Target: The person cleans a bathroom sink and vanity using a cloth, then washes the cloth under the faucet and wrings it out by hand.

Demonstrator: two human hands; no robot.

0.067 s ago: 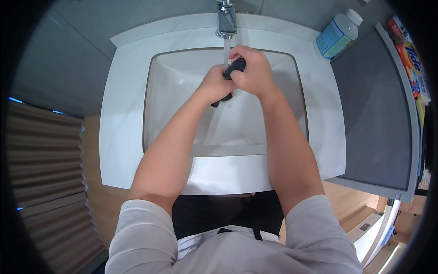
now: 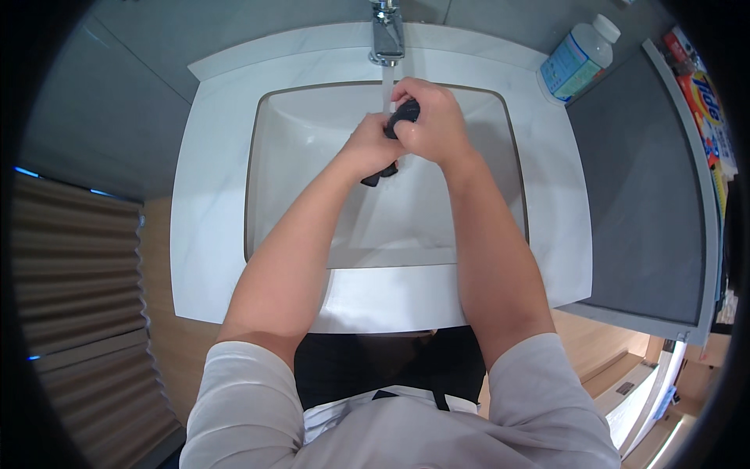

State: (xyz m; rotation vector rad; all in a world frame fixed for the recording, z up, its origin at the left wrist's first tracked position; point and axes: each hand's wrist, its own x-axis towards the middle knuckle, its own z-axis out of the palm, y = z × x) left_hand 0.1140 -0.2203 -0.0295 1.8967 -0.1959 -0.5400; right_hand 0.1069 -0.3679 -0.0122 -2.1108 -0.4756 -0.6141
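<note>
the bench (image 2: 207, 211) was white with faint grey veining, and a rectangular white basin (image 2: 293, 195) was sunk into it. a chrome tap (image 2: 387, 39) stood at the back, a stream of water (image 2: 388, 82) falling from its spout into the basin. grey wall (image 2: 141, 133) with thin joints rose behind and to the left; below that were a brown pleated curtain (image 2: 78, 266) and wood-toned floor (image 2: 168, 289). to the right of the bench was a dark grey panel (image 2: 637, 203) with a paler edge.

a whitish bottle (image 2: 601, 47) with a white cap stood at the bench's back right corner, its blue-green label (image 2: 569, 70) printed too small to read. past the panel's edge, a packet (image 2: 707, 117) in orange and red bore bold lettering.

the dark bundle (image 2: 405, 117), seemingly wet cloth, was over the basin, just below the tap. the right hand (image 2: 436, 125) had its fingers curled tightly round the upper part; the left hand (image 2: 369, 147) gripped it lower down, touching the right, with a dark end hanging out beneath.
</note>
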